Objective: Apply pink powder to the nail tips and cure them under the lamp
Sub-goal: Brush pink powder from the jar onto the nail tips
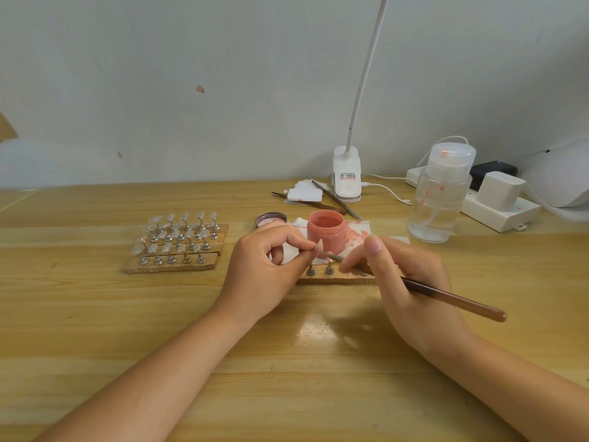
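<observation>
Left hand [267,266] pinches nail tip [318,248] just before jar [325,231]; right hand [404,282] grips brush [452,298], bristles pointing left, touching tip.

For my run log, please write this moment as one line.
left hand: pinches nail tip | right hand: holds brush to it | powder jar: open | step: applying, not cured

The open jar [325,232] of pink powder stands upright. Just in front of it 1 nail tip [319,247] is tilted, touching the brush [446,295]. Left of the jar, clear tips [178,237] stand in rows.
</observation>
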Action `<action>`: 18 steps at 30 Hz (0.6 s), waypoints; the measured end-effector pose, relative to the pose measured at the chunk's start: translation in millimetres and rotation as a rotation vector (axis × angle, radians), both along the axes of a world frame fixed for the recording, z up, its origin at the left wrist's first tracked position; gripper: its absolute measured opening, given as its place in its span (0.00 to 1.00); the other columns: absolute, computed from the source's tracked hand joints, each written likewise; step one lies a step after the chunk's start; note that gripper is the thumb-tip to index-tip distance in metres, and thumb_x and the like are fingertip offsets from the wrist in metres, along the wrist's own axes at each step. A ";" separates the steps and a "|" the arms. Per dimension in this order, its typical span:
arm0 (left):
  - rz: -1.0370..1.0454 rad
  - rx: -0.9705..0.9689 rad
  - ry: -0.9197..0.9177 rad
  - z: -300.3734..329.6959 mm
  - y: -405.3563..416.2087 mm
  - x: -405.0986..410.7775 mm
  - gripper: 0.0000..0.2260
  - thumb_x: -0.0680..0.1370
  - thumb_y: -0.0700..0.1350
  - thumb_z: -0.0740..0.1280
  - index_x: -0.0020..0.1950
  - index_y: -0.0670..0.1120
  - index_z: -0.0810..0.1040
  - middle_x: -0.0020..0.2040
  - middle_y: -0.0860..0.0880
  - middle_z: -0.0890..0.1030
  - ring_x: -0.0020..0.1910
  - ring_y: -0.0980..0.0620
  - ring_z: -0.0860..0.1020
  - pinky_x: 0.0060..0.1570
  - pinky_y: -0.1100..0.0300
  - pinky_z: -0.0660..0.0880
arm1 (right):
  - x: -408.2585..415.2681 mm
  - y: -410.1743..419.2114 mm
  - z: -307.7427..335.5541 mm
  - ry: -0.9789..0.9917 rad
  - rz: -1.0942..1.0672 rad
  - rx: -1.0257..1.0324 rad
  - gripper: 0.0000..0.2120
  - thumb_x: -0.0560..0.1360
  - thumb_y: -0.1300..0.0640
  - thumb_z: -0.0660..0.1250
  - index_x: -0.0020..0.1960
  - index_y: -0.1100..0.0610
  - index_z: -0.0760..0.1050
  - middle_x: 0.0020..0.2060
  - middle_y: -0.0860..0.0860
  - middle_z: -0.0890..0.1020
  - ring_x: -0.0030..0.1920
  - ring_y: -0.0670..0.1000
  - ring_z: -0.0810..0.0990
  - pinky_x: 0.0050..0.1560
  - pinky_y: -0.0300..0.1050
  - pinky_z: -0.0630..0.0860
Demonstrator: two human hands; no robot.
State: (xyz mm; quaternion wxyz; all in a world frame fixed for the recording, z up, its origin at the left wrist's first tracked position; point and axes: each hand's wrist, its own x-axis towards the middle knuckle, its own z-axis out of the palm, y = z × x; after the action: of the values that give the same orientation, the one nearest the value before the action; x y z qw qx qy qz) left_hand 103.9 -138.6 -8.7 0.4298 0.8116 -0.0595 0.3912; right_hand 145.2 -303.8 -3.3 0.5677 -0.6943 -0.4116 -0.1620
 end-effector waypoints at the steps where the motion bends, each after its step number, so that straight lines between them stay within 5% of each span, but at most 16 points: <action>1: 0.000 -0.013 0.002 0.3 -0.3 0.0 0.09 0.67 0.41 0.72 0.36 0.54 0.77 0.31 0.58 0.76 0.25 0.59 0.63 0.42 0.55 0.72 | -0.5 -0.3 -0.1 -0.015 0.016 0.014 0.22 0.77 0.51 0.53 0.34 0.60 0.79 0.31 0.41 0.78 0.35 0.38 0.77 0.38 0.27 0.68; 6: 0.008 0.005 0.023 -0.5 1.0 0.1 0.11 0.67 0.37 0.74 0.36 0.53 0.78 0.32 0.58 0.76 0.25 0.59 0.63 0.38 0.61 0.71 | 0.9 -0.8 -0.3 -0.002 -0.019 0.013 0.20 0.77 0.49 0.54 0.36 0.56 0.78 0.34 0.40 0.79 0.39 0.42 0.79 0.39 0.34 0.72; 9: 0.014 -0.015 0.031 -0.9 1.3 0.9 0.11 0.67 0.38 0.73 0.36 0.54 0.78 0.30 0.58 0.76 0.24 0.60 0.63 0.41 0.67 0.70 | -0.7 -0.1 0.1 -0.030 0.019 0.011 0.22 0.77 0.51 0.53 0.34 0.60 0.79 0.31 0.43 0.79 0.36 0.39 0.77 0.37 0.30 0.69; 14: 0.006 -0.023 0.034 0.9 0.3 -1.2 0.11 0.68 0.37 0.73 0.37 0.53 0.78 0.32 0.57 0.76 0.25 0.59 0.63 0.34 0.62 0.69 | 1.3 -1.1 -0.6 -0.025 -0.016 0.009 0.20 0.77 0.50 0.53 0.37 0.57 0.78 0.34 0.39 0.79 0.39 0.40 0.78 0.40 0.31 0.70; 18: 0.007 -0.045 0.069 1.9 -0.1 -1.8 0.12 0.68 0.36 0.73 0.36 0.53 0.79 0.33 0.50 0.79 0.25 0.58 0.64 0.30 0.74 0.62 | 0.6 -1.4 -2.9 0.003 0.071 0.008 0.22 0.77 0.51 0.53 0.34 0.59 0.78 0.30 0.47 0.80 0.35 0.42 0.79 0.37 0.32 0.72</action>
State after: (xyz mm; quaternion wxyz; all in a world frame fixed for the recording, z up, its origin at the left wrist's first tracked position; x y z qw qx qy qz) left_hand 102.1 -138.7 -6.7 0.4485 0.8149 -0.0328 0.3656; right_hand 145.8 -305.2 -6.2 0.5763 -0.6773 -0.4346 -0.1424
